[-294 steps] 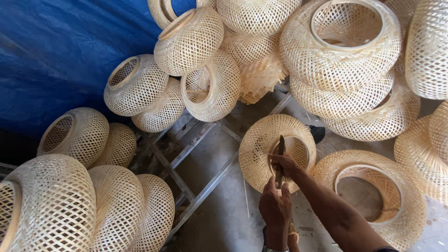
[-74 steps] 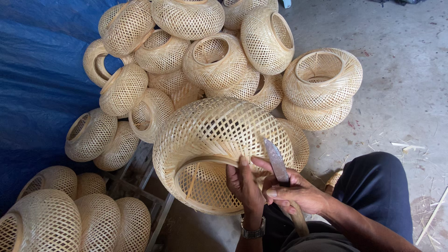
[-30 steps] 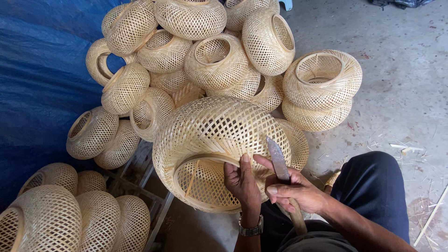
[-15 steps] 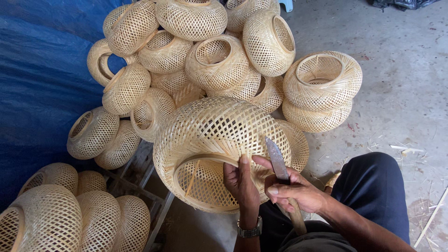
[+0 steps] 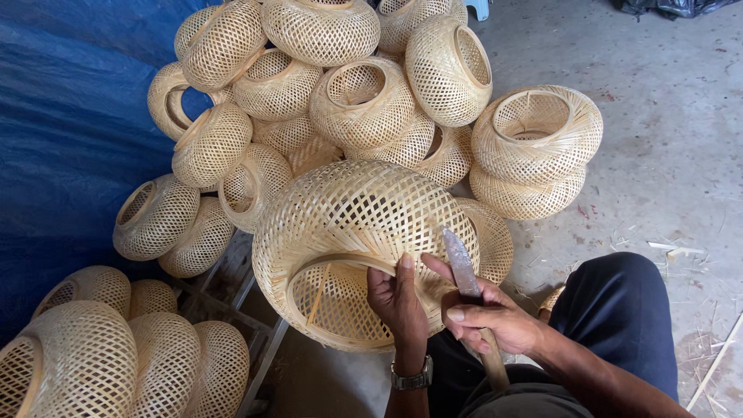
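Both grips unchanged: left hand (image 5: 396,298) holds woven shade (image 5: 352,232), right hand (image 5: 487,317) clasps knife (image 5: 461,263)

Pale straw lattice-woven basket (image 5: 364,224), blue tarp (image 5: 62,139), grey concrete floor (image 5: 665,155)

Matt woven bamboo lampshade (image 5: 364,224), dull metal knife (image 5: 462,263), rough concrete floor (image 5: 665,162)
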